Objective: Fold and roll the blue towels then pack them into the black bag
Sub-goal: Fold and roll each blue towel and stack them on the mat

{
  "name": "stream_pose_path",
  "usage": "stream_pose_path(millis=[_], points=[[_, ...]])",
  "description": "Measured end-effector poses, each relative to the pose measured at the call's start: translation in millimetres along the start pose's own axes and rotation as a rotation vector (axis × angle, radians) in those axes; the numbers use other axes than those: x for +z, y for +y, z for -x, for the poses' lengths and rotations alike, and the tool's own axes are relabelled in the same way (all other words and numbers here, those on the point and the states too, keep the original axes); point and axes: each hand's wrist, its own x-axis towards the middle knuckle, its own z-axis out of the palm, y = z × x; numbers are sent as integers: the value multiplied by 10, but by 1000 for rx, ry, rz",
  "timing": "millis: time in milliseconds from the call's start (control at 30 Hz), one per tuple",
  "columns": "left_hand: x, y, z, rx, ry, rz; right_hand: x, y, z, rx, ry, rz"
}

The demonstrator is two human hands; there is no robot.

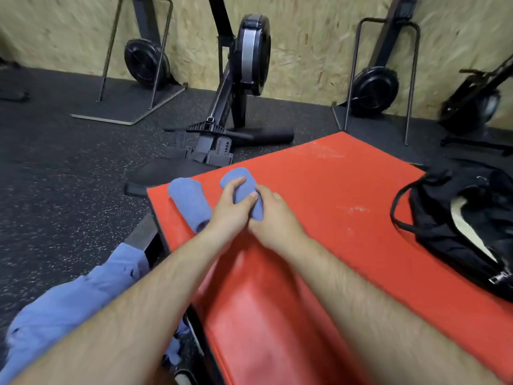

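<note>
Both grips are busy: left grip and right grip have fingers curled round one rolled blue towel near the far-left corner of the red desk; can't tell if it touches the pad. A second rolled towel lies just beside it at the left edge. The black bag sits open at the right edge, well apart, with bare pad between. Forearms reach forward, wrists side by side. Loose blue cloth lies low left.

Red bench bears a rolled towel, a second towel beside it, and a black bag
</note>
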Motion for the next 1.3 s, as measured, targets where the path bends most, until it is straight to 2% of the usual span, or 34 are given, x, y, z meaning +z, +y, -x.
stream_pose_path(millis=[100, 233, 267, 433, 500, 600, 733, 867, 967, 1067, 1300], points=[[-261, -76, -101, -19, 60, -154, 210, -102, -266, 0, -1, 50], [-693, -266, -198, -64, 292, -593, 478, -152, -614, 29, -19, 164], [-772, -303, -205, -90, 342, -636, 534, -161, -689, 52, -17, 187], [-928, -446, -302, -227, 264, -544, 809, -194, -880, 97, -40, 194], [-924, -476, -353, -226, 244, -537, 889, -202, -879, 97, -48, 144], [-863, -468, -393, -208, 221, -603, 911, -175, -874, 115, -10, 100], [-768, -429, -406, -338, 138, -582, 837, -112, -850, 126, 36, 160], [-745, -427, -444, -308, 156, -588, 889, -169, -836, 71, -12, 153], [-787, -422, -453, -253, 177, -527, 949, -238, -814, -3, -86, -11], [-913, -421, -495, -125, 206, -421, 931, -280, -808, -40, -14, -98], [-1041, -592, -459, -190, 85, -462, 905, -243, -821, 22, -188, 32]])
